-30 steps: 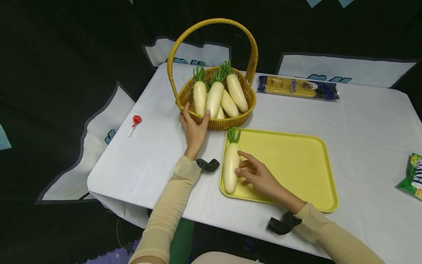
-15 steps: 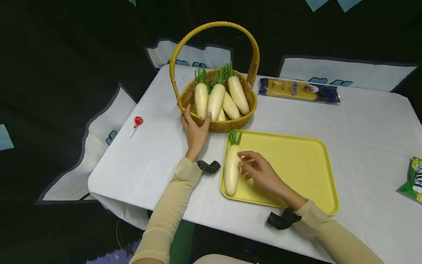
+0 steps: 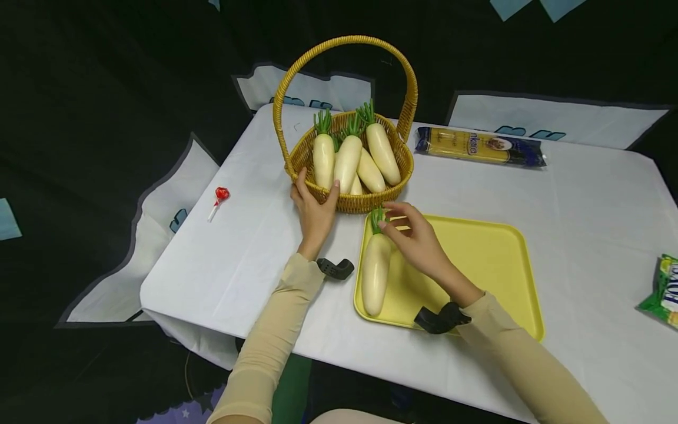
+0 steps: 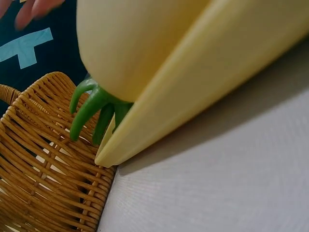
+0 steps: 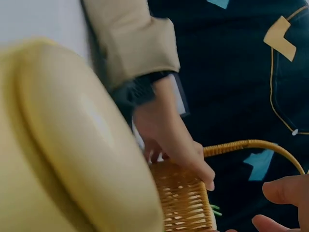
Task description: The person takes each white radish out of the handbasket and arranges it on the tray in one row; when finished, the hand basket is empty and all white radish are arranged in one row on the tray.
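Observation:
One white radish (image 3: pixel 375 277) with green leaves lies along the left side of a yellow tray (image 3: pixel 477 259). My right hand (image 3: pixel 421 241) hovers beside its leaves, fingers loosely bent, the tips overlapping the green in the head view. In the right wrist view its fingers (image 5: pixel 288 191) are apart from the radish body. My left hand (image 3: pixel 315 218) holds the front rim of a woven basket (image 3: pixel 365 204), thumb at the rim. Several white radishes (image 3: pixel 346 162) with green tops lean inside that basket. The left wrist view shows the tray radish's leaves (image 4: pixel 96 106) close to the basket wall.
A yellow and blue pasta packet (image 3: pixel 477 145) lies behind the tray. To the left is a red lollipop (image 3: pixel 221 194). A green snack bag (image 3: pixel 664 291) sits at the far right. The basket's tall handle (image 3: pixel 349 40) arches above it.
My right hand has moved away from me, from the middle of the tray radish up to its leaves. That radish has shifted slightly right. My left hand stays on the basket rim.

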The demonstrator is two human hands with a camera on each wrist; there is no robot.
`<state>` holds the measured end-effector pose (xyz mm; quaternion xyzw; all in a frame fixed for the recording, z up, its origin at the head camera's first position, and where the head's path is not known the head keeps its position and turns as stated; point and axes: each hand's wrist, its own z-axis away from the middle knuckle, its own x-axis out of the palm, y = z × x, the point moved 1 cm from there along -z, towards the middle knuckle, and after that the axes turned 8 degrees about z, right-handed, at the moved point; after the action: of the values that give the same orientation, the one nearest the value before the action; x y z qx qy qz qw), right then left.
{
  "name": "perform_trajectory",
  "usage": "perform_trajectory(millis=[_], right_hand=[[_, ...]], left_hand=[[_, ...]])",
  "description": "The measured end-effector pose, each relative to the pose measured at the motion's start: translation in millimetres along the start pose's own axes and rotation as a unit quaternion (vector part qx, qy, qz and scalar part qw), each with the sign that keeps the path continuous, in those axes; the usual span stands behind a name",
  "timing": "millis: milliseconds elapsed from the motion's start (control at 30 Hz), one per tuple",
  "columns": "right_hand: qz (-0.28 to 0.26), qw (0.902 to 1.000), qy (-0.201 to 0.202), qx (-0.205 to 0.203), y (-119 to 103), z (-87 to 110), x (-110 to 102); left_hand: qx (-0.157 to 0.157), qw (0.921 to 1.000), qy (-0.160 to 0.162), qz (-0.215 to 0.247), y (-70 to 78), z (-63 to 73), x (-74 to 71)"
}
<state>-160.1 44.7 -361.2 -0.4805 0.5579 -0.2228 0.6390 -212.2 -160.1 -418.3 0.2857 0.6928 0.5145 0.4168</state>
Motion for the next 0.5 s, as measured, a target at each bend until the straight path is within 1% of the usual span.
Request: perform_trajectory(millis=[200,333,500], right_hand=[[-0.012,0.9998,0.013,0.008,-7,-27.7,-5],[-0.012,0.9996,0.02,0.013,-11,-42.8,-9],[-0.018,0.999,0.037,0.019,-17,-60.8,-9]], left_hand=[[-0.002,1.0,-0.002,0.002,-0.1,0.4,0.4],[-0.003,1.0,-0.004,0.004,-0.2,1.5,0.0],[0.0,1.0,-0.003,0.006,0.0,1.2,-1.1]])
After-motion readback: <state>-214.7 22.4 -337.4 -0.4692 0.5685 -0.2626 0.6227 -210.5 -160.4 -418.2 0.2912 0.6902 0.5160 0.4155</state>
